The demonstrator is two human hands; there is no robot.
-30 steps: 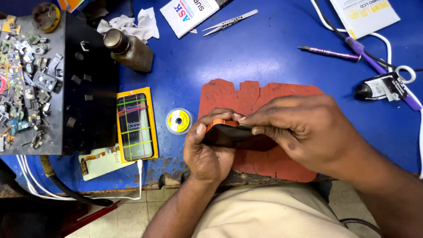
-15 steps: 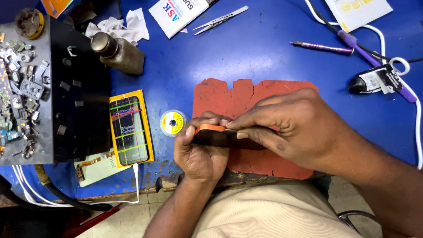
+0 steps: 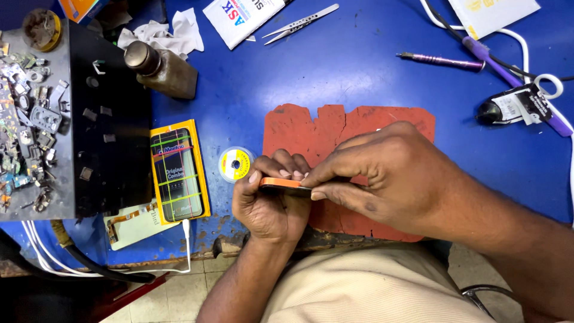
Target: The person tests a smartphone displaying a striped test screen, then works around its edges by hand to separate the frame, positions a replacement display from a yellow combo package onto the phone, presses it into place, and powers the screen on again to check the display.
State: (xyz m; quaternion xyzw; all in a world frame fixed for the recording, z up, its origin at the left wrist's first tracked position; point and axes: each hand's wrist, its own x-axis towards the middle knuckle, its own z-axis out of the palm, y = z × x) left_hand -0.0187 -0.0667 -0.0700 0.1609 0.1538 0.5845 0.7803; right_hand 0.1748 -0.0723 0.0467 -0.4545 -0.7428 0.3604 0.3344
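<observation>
Both hands hold a small flat device with an orange edge (image 3: 281, 183) over the near edge of a worn red mat (image 3: 311, 128). My left hand (image 3: 269, 200) cups it from below, fingers curled over its top edge. My right hand (image 3: 382, 176) pinches its right end between thumb and fingers and covers most of it. The device's face is hidden.
A blue table (image 3: 335, 72) holds a small yellow solder-wick reel (image 3: 235, 164), a yellow-framed phone screen box (image 3: 178, 171), a brown bottle (image 3: 160, 69), tweezers (image 3: 302, 24), a purple screwdriver (image 3: 442, 60), cables, and a black tray (image 3: 110, 155) beside loose parts (image 3: 27, 119) at left.
The view has shifted slightly. My hands stay on the device, and the orange edge now shows more clearly above my left fingers.
</observation>
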